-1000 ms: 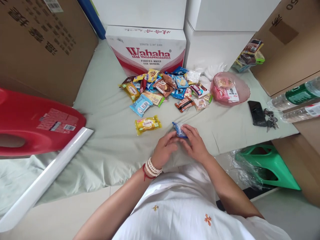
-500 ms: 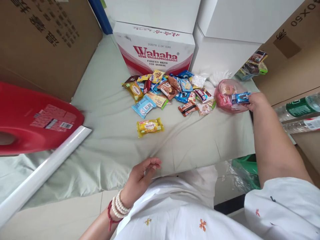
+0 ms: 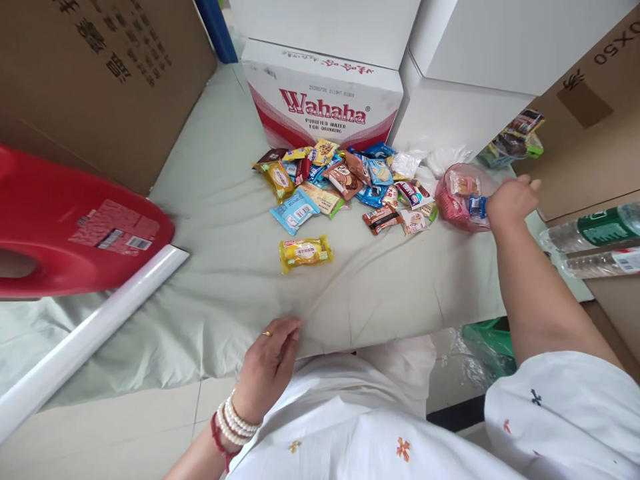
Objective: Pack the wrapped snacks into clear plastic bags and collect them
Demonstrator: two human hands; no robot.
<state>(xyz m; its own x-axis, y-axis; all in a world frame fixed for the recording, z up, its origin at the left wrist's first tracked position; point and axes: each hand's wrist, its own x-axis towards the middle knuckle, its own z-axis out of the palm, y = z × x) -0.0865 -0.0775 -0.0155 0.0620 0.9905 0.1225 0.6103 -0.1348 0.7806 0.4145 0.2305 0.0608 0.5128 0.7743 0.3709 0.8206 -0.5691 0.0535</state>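
Observation:
My right hand (image 3: pixel 513 200) reaches out over the near rim of a pink bowl (image 3: pixel 453 207) at the right of the cloth. A small blue packet (image 3: pixel 477 207) stands in the bowl right against my thumb side; my fingers are mostly hidden behind the back of the hand, so I cannot tell if they still grip it. My left hand (image 3: pixel 273 360), with a ring and bead bracelets, rests with loosely bent fingers on the near edge of the pale green cloth (image 3: pixel 220 267) and holds nothing. A yellow snack packet (image 3: pixel 306 253) lies alone between my hands and the snack pile (image 3: pixel 345 183).
A Wahaha water carton (image 3: pixel 325 100) and white boxes (image 3: pixel 465 87) stand behind the pile. Brown cartons (image 3: pixel 100 80) are at far left and right. A red plastic stool (image 3: pixel 65 227) and a white roll (image 3: pixel 90 340) lie at left. Water bottles (image 3: pixel 595 230) lie at right, a green stool (image 3: pixel 493 340) below.
My right hand carried the blue packet from in front of me to the pink bowl and lowered it in. My left hand let go and dropped back to the cloth's near edge.

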